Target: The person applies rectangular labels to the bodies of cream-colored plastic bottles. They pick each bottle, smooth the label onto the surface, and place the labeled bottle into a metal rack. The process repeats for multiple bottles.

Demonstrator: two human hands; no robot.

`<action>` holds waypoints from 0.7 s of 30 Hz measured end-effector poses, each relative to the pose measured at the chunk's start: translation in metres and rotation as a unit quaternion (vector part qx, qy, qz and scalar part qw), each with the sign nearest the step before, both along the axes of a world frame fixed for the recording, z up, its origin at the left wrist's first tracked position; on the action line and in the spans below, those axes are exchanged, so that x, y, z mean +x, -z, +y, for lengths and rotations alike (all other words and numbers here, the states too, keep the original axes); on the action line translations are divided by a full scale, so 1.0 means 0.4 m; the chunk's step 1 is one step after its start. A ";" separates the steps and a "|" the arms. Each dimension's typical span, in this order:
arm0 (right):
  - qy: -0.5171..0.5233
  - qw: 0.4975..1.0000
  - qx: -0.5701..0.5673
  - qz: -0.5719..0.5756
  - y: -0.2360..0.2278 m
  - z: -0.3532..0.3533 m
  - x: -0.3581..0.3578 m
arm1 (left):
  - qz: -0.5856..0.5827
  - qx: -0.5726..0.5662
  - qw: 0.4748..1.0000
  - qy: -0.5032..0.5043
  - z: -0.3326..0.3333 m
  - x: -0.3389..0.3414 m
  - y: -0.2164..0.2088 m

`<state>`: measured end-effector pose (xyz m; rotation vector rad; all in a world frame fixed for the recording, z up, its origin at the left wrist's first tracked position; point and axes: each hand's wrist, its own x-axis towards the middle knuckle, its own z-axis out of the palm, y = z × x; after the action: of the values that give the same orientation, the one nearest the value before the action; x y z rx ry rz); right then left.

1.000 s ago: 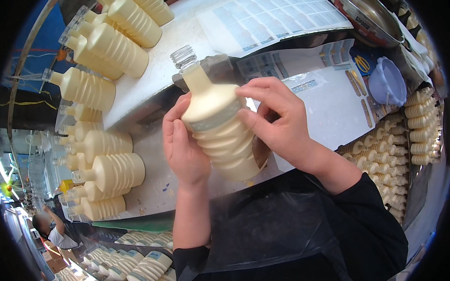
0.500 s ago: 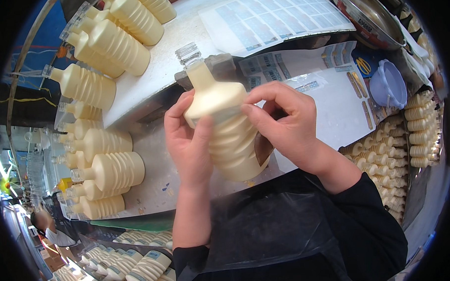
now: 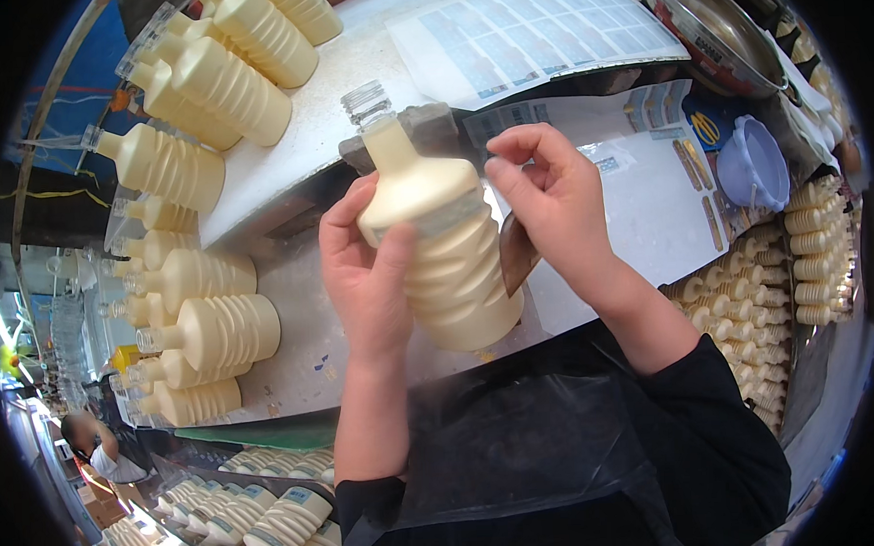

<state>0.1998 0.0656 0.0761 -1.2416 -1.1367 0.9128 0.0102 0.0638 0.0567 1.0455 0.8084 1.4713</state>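
Bottle (image 3: pixel 451 263), ribbed and cream-coloured, is clasped by the left hand (image 3: pixel 365 285), while a brown flat tool (image 3: pixel 518 256) is held in the curled right hand (image 3: pixel 558 197).

White worktable (image 3: pixel 291 370) with a raised shelf (image 3: pixel 339 93) along its back.
On the lower surface, cream ribbed bottles (image 3: pixel 229 330) stand grouped at left and a white sheet (image 3: pixel 637 218) lies at right; on the raised shelf are more cream bottles (image 3: pixel 230 92) at left and blue-and-white label sheets (image 3: pixel 535 37) farther right.
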 end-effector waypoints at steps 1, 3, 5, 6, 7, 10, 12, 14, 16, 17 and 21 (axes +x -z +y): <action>-0.025 0.999 -0.012 0.028 -0.005 0.000 0.001 | 0.000 0.000 1.000 -0.002 0.000 -0.001 0.003; -0.075 0.993 -0.037 0.083 -0.023 -0.001 0.003 | -0.007 0.001 1.000 -0.002 0.003 -0.002 0.008; -0.081 0.997 -0.008 0.011 0.003 0.004 -0.005 | -0.023 0.003 1.000 0.005 0.009 -0.002 0.009; -0.078 0.997 -0.015 -0.023 -0.005 -0.002 -0.003 | -0.014 0.000 1.000 0.002 0.008 0.000 0.010; -0.077 0.995 -0.021 -0.057 -0.010 -0.002 -0.004 | -0.005 -0.003 1.000 -0.002 0.007 0.001 0.011; -0.060 0.997 -0.044 0.008 0.003 -0.002 0.002 | 0.002 0.000 1.000 -0.003 0.010 0.001 0.013; -0.042 0.997 0.016 -0.069 0.003 -0.013 -0.003 | 0.000 0.001 1.000 -0.002 0.010 0.003 0.013; -0.023 0.992 0.061 -0.105 0.002 -0.023 -0.010 | -0.002 -0.002 1.000 -0.002 0.009 0.005 0.010; -0.006 0.991 0.092 -0.100 0.007 -0.029 -0.019 | -0.001 -0.003 1.000 -0.002 0.009 0.006 0.006; -0.018 0.993 0.079 -0.083 0.004 -0.033 -0.021 | 0.000 -0.004 1.000 -0.002 0.009 0.006 0.006; -0.046 0.998 0.046 -0.018 -0.005 -0.029 -0.024 | 0.006 -0.008 1.000 -0.003 0.011 0.005 0.006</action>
<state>0.1901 0.0538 0.0781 -1.1426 -1.2601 0.8988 0.0123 0.0681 0.0543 1.0416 0.8316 1.4635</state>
